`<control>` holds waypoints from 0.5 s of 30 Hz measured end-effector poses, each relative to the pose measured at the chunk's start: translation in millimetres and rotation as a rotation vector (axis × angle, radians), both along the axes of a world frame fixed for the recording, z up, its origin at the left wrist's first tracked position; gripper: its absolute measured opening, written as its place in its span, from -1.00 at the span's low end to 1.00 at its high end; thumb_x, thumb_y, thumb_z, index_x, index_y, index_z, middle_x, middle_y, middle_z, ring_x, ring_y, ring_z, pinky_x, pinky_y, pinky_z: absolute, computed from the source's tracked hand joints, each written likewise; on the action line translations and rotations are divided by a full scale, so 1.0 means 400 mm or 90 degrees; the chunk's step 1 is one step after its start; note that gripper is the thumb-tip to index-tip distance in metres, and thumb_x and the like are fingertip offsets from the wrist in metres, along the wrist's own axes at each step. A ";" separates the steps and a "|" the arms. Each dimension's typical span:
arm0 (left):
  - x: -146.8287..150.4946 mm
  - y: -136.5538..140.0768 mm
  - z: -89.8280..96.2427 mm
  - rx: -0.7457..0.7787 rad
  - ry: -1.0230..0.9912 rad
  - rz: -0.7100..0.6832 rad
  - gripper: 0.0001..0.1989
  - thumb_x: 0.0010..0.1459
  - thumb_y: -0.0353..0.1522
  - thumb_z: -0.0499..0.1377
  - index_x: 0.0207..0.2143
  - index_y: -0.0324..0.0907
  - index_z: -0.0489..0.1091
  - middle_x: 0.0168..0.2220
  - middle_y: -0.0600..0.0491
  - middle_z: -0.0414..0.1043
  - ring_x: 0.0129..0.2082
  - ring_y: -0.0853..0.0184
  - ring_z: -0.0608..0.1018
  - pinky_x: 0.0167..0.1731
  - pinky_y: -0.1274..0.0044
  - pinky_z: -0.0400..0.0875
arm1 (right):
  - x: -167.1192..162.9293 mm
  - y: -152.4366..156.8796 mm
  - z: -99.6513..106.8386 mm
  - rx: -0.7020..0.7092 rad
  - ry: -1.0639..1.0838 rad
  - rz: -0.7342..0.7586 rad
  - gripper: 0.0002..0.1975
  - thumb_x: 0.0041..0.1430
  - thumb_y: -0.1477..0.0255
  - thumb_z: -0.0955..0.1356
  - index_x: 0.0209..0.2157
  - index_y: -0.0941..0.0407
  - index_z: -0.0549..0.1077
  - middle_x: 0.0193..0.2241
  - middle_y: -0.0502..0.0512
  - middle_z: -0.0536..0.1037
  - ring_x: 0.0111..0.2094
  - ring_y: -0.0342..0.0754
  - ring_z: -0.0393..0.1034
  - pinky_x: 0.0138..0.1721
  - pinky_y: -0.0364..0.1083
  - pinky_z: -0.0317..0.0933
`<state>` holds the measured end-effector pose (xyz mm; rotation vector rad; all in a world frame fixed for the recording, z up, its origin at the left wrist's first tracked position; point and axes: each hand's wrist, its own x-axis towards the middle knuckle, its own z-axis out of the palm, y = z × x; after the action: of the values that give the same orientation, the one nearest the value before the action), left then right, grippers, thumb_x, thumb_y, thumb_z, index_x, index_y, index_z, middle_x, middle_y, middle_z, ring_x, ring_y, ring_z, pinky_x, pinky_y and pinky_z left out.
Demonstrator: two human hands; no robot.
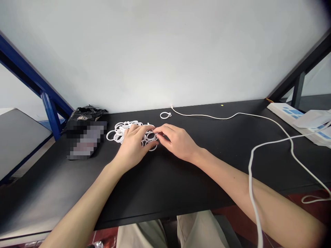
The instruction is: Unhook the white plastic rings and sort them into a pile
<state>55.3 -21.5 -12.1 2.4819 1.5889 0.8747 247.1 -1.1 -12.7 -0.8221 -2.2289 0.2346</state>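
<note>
A pile of white curtain rings (119,128) lies on the black table, partly hidden behind my left hand (133,141). The thumb and forefinger of that hand close round the edges of one white ring (150,136) at the pile's right side. From the right, my right hand (177,141) pinches the same ring near its edge, fingertips almost meeting those of the left. Its small eyelet is hard to make out between the fingers. Apart from the pile, a single white curtain ring (164,115) with a small eyelet lies flat farther back.
A crumpled black plastic bag (88,113) sits at the left of the table (155,186). One white cable (252,165) loops across the right side, passing over my right forearm. White-and-blue packages (292,113) lie at the far right. Blue metal struts (28,69) slope down at the left.
</note>
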 end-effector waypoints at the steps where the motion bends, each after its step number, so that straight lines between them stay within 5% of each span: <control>1: 0.000 0.000 -0.001 -0.003 0.000 0.000 -0.67 0.18 -0.27 0.25 -0.01 -0.11 0.36 -0.09 0.00 0.49 -0.07 0.14 0.41 -0.08 0.29 0.29 | 0.000 0.000 0.000 0.000 0.002 0.000 -0.85 0.33 0.52 0.26 -0.15 0.12 0.45 -0.22 0.06 0.58 -0.24 -0.10 0.47 -0.25 -0.11 0.35; 15: 0.001 0.005 -0.008 -0.017 0.010 0.005 -0.67 0.15 -0.24 0.28 -0.05 -0.10 0.37 -0.11 0.02 0.49 -0.06 0.13 0.42 -0.04 0.27 0.26 | -0.005 0.006 -0.003 0.005 0.020 0.005 -0.86 0.31 0.56 0.26 -0.22 0.12 0.44 -0.28 0.07 0.56 -0.27 -0.09 0.44 -0.25 -0.10 0.34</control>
<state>55.9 -19.7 -15.2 2.4735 1.6047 0.8311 245.3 1.2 -13.8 -0.8010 -2.2028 0.2409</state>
